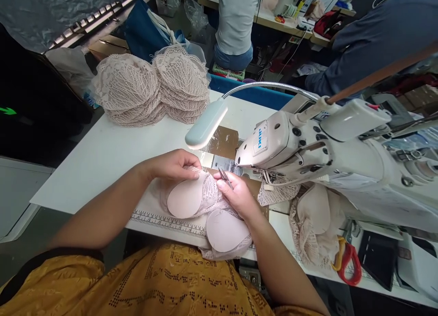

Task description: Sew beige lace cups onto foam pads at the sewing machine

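Observation:
My left hand (176, 164) pinches the upper edge of a beige lace bra piece (187, 196) with smooth padded cups. One cup lies below my left hand, while the second droops over the table's front edge. My right hand (236, 195) is closed around small dark thread snips (226, 178), their points sticking up past the thumb. Its fingers also touch the lace between the cups, though the fingertips are partly hidden. Just beyond both hands is the needle area of a white sewing machine (270, 138).
Two stacks of lace cups (128, 90) stand at the table's back left. A lamp (207, 124) on a bendable neck hangs over the work area. To the right lie more lace pieces (313, 211), red-handled scissors (349, 263) and a dark phone-like device (378, 256). Two people sit beyond.

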A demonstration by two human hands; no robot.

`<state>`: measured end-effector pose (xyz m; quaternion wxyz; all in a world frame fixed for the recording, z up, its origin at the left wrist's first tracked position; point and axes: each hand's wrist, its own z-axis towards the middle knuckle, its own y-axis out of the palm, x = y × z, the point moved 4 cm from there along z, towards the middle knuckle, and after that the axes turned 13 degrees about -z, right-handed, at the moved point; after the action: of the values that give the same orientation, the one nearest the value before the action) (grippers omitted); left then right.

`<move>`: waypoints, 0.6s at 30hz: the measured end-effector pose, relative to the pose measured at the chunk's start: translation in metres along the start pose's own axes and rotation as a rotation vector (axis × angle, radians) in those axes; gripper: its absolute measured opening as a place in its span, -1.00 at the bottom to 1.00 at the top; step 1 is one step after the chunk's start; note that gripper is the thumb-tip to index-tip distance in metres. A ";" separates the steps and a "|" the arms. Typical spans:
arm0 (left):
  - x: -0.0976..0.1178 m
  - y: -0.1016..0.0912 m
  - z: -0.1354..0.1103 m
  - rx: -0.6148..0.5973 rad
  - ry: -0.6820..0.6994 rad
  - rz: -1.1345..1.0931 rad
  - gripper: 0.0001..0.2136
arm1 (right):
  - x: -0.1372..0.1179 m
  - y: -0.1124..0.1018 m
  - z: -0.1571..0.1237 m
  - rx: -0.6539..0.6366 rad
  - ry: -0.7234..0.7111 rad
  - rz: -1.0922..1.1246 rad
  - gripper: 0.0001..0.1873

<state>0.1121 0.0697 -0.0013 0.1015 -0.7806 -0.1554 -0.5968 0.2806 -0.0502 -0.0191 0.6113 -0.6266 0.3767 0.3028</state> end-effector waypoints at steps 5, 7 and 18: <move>0.003 0.014 0.006 0.033 0.056 0.021 -0.77 | -0.002 0.003 0.001 -0.008 -0.001 -0.009 -0.89; 0.002 0.017 0.008 0.051 0.062 0.040 -0.76 | -0.002 0.001 0.000 0.026 -0.012 -0.009 -0.90; -0.008 0.023 0.015 0.034 0.008 -0.059 -0.78 | 0.002 0.000 -0.001 0.099 -0.037 0.030 -0.77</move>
<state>0.1317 0.0518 -0.0126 0.0976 -0.7716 -0.1878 -0.5999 0.2818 -0.0511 -0.0212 0.6439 -0.5843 0.3890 0.3044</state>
